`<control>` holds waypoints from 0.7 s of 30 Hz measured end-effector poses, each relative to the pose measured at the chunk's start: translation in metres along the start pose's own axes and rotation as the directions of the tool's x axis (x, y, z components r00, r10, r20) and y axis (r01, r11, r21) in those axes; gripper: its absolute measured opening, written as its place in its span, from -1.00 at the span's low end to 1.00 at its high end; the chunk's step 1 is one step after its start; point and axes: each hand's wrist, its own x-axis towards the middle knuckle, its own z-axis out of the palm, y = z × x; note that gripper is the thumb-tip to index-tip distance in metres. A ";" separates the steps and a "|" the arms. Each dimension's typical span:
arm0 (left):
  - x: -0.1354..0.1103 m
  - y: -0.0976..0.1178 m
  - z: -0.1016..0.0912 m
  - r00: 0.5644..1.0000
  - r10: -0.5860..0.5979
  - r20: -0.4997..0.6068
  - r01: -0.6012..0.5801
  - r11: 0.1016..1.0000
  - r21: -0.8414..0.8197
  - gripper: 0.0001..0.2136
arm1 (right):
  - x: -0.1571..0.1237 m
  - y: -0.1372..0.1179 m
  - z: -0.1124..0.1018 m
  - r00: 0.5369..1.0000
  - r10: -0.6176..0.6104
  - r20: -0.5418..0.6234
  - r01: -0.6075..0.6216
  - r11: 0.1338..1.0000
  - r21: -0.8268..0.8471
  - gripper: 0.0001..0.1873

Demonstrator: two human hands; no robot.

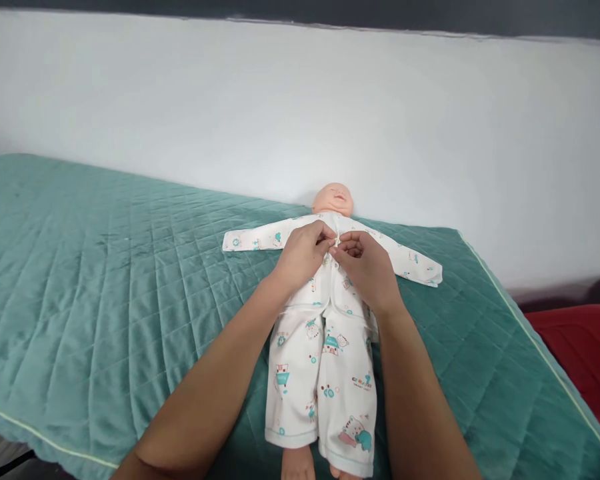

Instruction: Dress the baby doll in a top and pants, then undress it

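Observation:
A baby doll (334,199) lies on its back, head toward the wall, feet toward me. It wears a white printed shirt (307,293) with the sleeves spread wide, and matching white pants (300,380). Over the chest, my left hand (307,250) pinches one front edge of the shirt. My right hand (365,260) pinches the other edge, its fingertips almost meeting the left ones at the upper front opening. Below my fingers, the shirt's lower front edges hang apart. Small fastenings show near the fingertips, but whether they are joined I cannot tell.
Beneath the doll is a green quilted cover (130,287) with a pale piped edge. A white wall (280,113) rises right behind the doll's head. At the right, beyond the cover's edge, stands a red plastic object (580,347).

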 end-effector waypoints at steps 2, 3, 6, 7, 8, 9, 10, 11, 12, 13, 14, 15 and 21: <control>0.000 0.000 -0.001 1.000 0.010 0.017 -0.010 1.000 0.011 -0.90 | 0.000 -0.001 0.000 1.000 0.005 -0.003 -0.005 1.000 -0.021 -0.73; 0.000 0.000 -0.001 1.000 0.014 0.026 -0.014 1.000 0.014 -0.89 | 0.000 -0.002 0.000 1.000 0.005 -0.004 -0.005 0.999 -0.032 -0.74; -0.001 -0.001 -0.002 0.999 0.022 0.046 -0.022 1.000 0.014 -0.88 | 0.000 -0.003 0.000 1.000 -0.004 -0.005 0.004 0.998 -0.067 -0.74; -0.001 -0.001 -0.003 0.998 0.022 0.052 -0.023 1.000 0.009 -0.87 | 0.000 -0.003 0.000 1.000 -0.010 -0.004 0.010 0.997 -0.078 -0.75; -0.001 -0.001 -0.003 0.998 0.022 0.057 -0.022 1.000 0.003 -0.87 | 0.001 -0.003 0.000 1.000 -0.017 -0.004 0.016 0.996 -0.088 -0.75; -0.001 -0.001 -0.003 0.998 0.020 0.058 -0.020 1.000 -0.002 -0.87 | 0.001 -0.003 0.000 1.000 -0.022 -0.003 0.022 0.995 -0.096 -0.75; -0.002 0.000 -0.003 0.998 0.017 0.055 -0.017 1.000 -0.003 -0.88 | 0.001 -0.003 0.000 1.000 -0.026 -0.003 0.026 0.994 -0.102 -0.75; -0.002 0.001 -0.003 0.999 0.014 0.049 -0.014 1.000 0.000 -0.88 | 0.001 -0.003 0.000 1.000 -0.029 -0.003 0.028 0.994 -0.109 -0.75; -0.002 0.001 -0.003 0.999 0.010 0.043 -0.010 1.000 0.007 -0.89 | 0.001 -0.003 0.000 1.000 -0.029 -0.004 0.029 0.993 -0.115 -0.74; -0.003 0.002 -0.002 0.999 0.007 0.037 -0.007 1.000 0.014 -0.90 | 0.001 -0.003 0.000 1.000 -0.030 -0.004 0.029 0.992 -0.120 -0.74; -0.003 0.003 -0.002 0.999 0.004 0.033 -0.005 1.000 0.021 -0.91 | 0.001 -0.003 0.000 1.000 -0.031 -0.004 0.031 0.992 -0.125 -0.74; -0.003 0.003 -0.001 0.999 0.003 0.032 -0.004 1.000 0.023 -0.92 | 0.001 -0.004 0.001 0.999 -0.034 -0.004 0.033 0.990 -0.134 -0.74; -0.003 0.003 0.005 0.999 0.009 0.048 -0.010 1.000 0.007 -0.84 | 0.002 -0.007 0.002 0.998 -0.070 0.007 0.070 0.974 -0.214 -0.76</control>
